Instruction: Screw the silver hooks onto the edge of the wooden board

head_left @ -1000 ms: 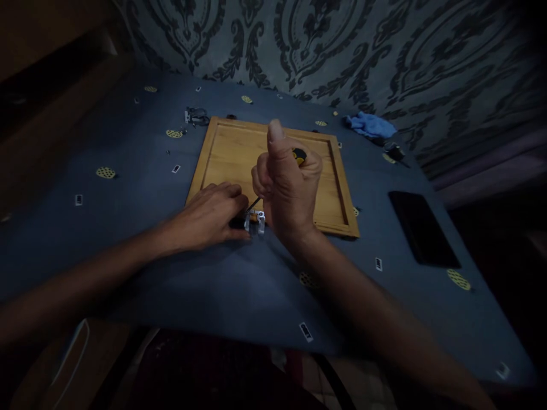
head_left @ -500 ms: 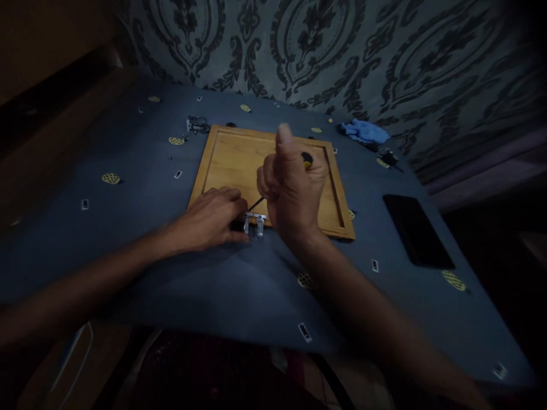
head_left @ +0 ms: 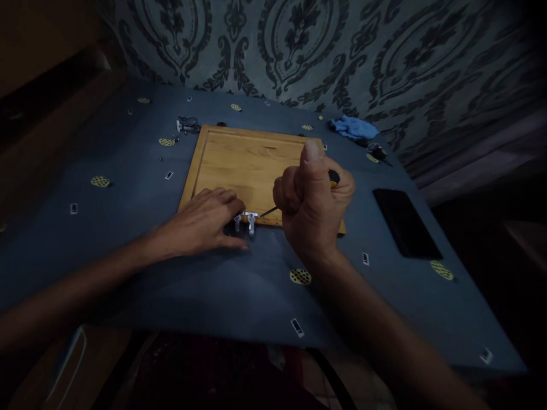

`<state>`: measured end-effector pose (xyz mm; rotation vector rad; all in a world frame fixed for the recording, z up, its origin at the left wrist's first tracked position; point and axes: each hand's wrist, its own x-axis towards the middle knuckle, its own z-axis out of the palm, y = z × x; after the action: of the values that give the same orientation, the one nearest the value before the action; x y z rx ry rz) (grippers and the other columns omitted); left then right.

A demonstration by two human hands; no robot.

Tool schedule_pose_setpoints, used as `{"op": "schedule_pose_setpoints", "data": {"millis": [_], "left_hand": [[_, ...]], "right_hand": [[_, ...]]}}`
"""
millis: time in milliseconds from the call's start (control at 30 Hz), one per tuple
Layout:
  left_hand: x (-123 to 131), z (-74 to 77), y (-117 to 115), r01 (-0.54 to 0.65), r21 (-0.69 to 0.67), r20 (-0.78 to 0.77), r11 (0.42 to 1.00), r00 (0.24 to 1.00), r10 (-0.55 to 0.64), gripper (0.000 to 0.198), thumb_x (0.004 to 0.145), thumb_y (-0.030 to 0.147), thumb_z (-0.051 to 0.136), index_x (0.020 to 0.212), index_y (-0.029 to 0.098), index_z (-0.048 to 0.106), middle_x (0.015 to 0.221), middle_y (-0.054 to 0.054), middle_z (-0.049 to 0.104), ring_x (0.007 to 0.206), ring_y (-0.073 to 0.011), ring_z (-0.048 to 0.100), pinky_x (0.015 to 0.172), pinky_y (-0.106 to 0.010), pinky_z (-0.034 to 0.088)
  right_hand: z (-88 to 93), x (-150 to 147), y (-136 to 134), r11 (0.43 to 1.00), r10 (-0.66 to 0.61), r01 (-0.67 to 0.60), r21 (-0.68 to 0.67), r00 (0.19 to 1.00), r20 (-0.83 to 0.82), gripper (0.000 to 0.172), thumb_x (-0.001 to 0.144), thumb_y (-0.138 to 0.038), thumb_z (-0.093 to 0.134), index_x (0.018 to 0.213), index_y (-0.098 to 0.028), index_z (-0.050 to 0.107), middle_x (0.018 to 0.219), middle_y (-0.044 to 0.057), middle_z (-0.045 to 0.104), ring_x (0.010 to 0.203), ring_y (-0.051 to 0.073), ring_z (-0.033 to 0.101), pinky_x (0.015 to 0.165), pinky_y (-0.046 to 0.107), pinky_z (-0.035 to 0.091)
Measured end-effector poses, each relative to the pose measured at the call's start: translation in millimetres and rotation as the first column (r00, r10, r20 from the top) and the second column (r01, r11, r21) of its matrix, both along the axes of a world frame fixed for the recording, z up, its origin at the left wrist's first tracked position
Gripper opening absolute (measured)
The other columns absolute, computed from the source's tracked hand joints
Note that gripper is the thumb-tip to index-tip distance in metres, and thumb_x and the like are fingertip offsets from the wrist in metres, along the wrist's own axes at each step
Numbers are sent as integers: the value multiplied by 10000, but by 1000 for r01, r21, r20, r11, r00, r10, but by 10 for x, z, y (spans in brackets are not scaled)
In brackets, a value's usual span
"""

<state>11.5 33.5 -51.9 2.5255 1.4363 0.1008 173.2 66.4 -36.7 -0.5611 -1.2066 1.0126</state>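
A wooden cabinet door [head_left: 243, 165] with a raised frame lies flat before me. On its near edge sits a metal hinge [head_left: 250, 217], with two arms sticking out toward me. My left hand [head_left: 209, 219] rests on the door's near left part, fingertips at the hinge's left end and thumb stretched apart below. My right hand [head_left: 314, 205] is closed in a fist around a screwdriver [head_left: 269, 212], thumb pointing up. The screwdriver's yellow-and-black handle end shows behind the fist. Its shaft points left and down, the tip close to the hinge's right end; contact is unclear.
The blue cloth-covered table [head_left: 205, 296] carries a black phone or tablet [head_left: 405, 223] at right. A blue cloth [head_left: 354, 127] lies at the back right beside a dark tool [head_left: 377, 151]. Metal hardware [head_left: 187, 124] sits beyond the door's far left corner. A patterned wall rises behind.
My right hand and the screwdriver have moved right and slightly down, the tip shifting to the hinge's right side. My left thumb has spread away from the hinge. The view has shifted slightly.
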Motion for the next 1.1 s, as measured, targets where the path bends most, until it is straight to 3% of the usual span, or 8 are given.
{"op": "schedule_pose_setpoints", "data": {"millis": [200,367,600,833,1100], "left_hand": [[91,-80,-1,11,119,2,993,1000,-11,545,883,629,711,1116,139,665,1121,-101,640,1092,-304,604,925,-406,455],[88,-124,47,-2,113,30,994,1000,-1,557,881,664,688,1091,148,682,1051,-85,651,1040,-295,612,867,-395,461],[99,-132,57,7,119,41,993,999,-12,459,908,585,705,1048,147,705,1037,-88,655,1029,-299,609,865,-412,466],[84,-157,64,18,117,62,993,998,-25,444,910,576,706,1054,157,711,1009,-65,669,1003,-287,602,837,-403,457],[92,-141,62,13,106,64,994,998,-20,411,909,557,721,1009,159,698,999,-64,674,1005,-272,606,838,-387,460]], "right_hand": [[4,-1,26,999,18,-20,-39,999,-39,607,888,-453,748,525,-244,308,451,-91,255,392,70,233,381,248,229],[-20,-16,30,1000,7,-7,-21,1000,9,556,947,-396,672,556,-249,306,501,-76,256,411,79,251,397,249,261],[-67,-37,85,999,50,-50,-7,999,-13,587,942,-440,697,549,-249,305,496,-83,217,404,74,234,388,254,253],[-25,-29,60,998,22,-21,-61,999,29,625,913,-528,700,539,-254,281,490,-73,248,422,90,281,409,264,326],[-58,-44,73,999,23,-22,-39,1000,21,602,932,-499,687,547,-259,291,500,-76,238,424,101,291,410,266,329]]}}
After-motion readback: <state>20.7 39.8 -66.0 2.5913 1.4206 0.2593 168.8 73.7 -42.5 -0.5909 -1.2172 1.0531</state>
